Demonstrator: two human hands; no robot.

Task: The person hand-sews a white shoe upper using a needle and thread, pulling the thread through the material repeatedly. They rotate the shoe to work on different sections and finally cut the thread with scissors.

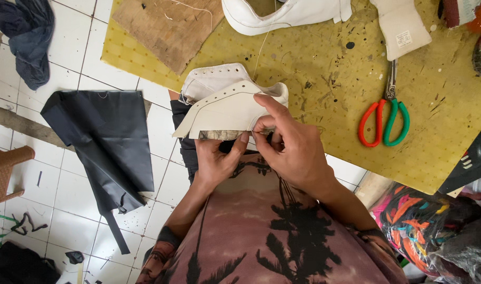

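White floor tiles (67,68) fill the left of the head view, and a yellow, paint-flecked board (314,79) covers the upper right. Over the lap, just off the board's near edge, both hands grip a white shoe upper (224,102) with rows of punched holes. Its far end lies against the board's edge. The left hand (214,160) comes up from below with its thumb pressed to the upper's lower edge. The right hand (293,147) closes over that edge from the right, index finger stretched along the white panel; the other fingers pinch something there, perhaps a needle, too small to tell. A thin thread (261,50) runs up from the upper across the board. Scissors (385,118) with one red and one green handle lie on the board, well right of the hands. Black sheet material (101,137) lies on the tiles at left.
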